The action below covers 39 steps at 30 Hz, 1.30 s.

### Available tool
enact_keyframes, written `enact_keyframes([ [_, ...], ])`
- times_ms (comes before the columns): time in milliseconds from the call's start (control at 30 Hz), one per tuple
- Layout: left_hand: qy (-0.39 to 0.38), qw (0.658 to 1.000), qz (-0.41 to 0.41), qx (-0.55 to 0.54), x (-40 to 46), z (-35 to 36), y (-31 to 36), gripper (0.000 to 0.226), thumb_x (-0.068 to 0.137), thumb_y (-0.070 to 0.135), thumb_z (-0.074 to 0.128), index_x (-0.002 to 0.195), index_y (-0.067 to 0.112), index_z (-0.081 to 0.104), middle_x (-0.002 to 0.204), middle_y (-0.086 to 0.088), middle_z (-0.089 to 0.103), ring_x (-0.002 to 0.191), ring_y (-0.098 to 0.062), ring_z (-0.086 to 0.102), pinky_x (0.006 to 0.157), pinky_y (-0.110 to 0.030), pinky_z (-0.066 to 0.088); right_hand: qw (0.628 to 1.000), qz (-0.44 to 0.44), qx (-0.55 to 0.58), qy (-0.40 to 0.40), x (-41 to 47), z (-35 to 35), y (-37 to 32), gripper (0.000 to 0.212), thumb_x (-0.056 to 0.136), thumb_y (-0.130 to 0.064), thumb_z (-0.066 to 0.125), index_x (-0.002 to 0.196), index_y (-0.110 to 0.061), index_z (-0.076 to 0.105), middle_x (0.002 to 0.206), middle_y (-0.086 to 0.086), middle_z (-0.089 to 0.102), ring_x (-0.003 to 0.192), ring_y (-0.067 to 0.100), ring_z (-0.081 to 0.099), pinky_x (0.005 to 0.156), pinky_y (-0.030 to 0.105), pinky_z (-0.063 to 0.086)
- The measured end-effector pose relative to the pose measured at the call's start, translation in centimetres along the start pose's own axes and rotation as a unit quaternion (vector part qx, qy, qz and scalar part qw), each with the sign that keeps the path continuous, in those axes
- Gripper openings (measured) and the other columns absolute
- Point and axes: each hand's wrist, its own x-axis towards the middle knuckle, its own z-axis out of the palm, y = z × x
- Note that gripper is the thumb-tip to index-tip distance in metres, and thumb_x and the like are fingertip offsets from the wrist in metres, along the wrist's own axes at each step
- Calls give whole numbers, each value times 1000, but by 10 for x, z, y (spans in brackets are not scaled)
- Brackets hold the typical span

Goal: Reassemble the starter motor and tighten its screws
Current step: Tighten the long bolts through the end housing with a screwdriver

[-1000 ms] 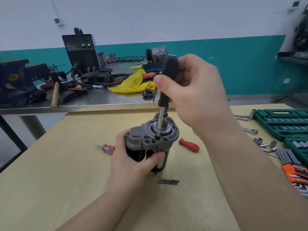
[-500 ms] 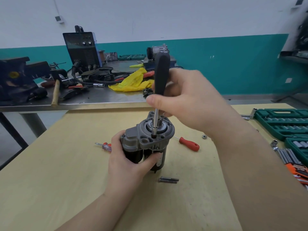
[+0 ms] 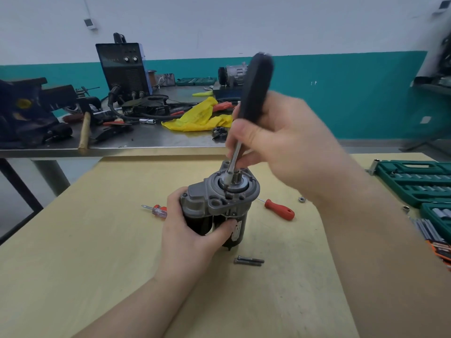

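Left hand [image 3: 188, 230] grips starter motor [image 3: 219, 203] upright on table [image 3: 73, 252] — right hand [image 3: 288, 145] holds screwdriver [image 3: 253, 93], tip on motor's top face

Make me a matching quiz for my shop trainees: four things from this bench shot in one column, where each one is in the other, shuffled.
Things:
1. starter motor
2. black-handled screwdriver
3. two loose bolts
4. red-handled screwdriver

Places:
A. lying on the table right of the motor
B. in the right hand, tip down on the motor's top
C. upright in the left hand
D. lying on the table just in front of the motor

Pairs: 1-C, 2-B, 3-D, 4-A
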Motion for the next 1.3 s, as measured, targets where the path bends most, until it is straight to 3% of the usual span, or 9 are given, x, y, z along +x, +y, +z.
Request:
enact_keyframes([
  [200,-17,1000,-10,-20,3,-3,-3,80,62,39,97,127,54,52,123,21,75,113,-2,73,92,-37,58,985,-8,139,102,-1,-15,-11,7,96,-10,62,102,-9,66,76,12,60,64,27,63,59,46,64],
  [333,-22,1000,1,-18,7,-4,-7,79,63,38,98,127,53,53,124,18,75,113,-4,73,93,-38,58,983,26,54,172,8,-23,10,7,85,-11,66,81,-12,61,69,4,49,50,10,40,46,25,36],
  [433,-31,999,13,-24,11,-3,-8,79,63,36,98,127,52,54,126,17,73,116,-5,72,92,-30,60,986,94,-23,134,12,-18,37,15,89,-24,81,94,-13,73,75,-5,65,46,-1,46,52,23,36],
  [533,-53,998,18,-28,17,-4,-11,81,63,32,97,129,49,54,128,15,73,120,-7,71,97,-37,55,991,136,5,-6,9,-11,52,29,89,-48,83,109,-28,76,69,-16,70,42,-1,54,45,17,39],
  [700,-91,995,11,-28,27,-9,-15,85,65,34,96,136,43,50,128,9,72,121,-13,71,97,-43,57,986,94,-76,-118,11,-4,61,24,79,-47,82,102,-42,78,100,-14,81,94,4,77,91,41,61],
  [867,-112,993,17,-25,28,-11,-16,99,69,37,93,150,45,36,136,15,65,129,-15,66,106,-44,53,992,50,-60,-98,8,1,66,9,84,-38,79,92,-34,76,89,-8,79,59,-2,67,53,15,49],
  [1067,-75,994,63,40,8,-1,-3,121,54,52,92,149,66,19,147,11,43,121,-5,57,92,-14,50,995,29,-85,-34,6,11,68,10,90,-31,84,88,-28,75,78,-11,74,75,7,70,67,26,54],
  [1167,-63,995,46,57,1,8,1,129,46,60,94,142,76,8,159,17,31,139,-4,46,92,-2,42,994,30,-107,5,5,25,63,15,89,-34,83,85,-24,73,77,-8,73,72,10,68,67,31,55],
  [1300,-39,999,5,36,4,9,1,133,45,60,99,139,81,7,161,28,34,145,-3,45,114,-30,47,989,47,-129,61,2,45,56,21,90,-38,82,80,-26,69,72,-7,69,70,11,67,63,30,53],
])
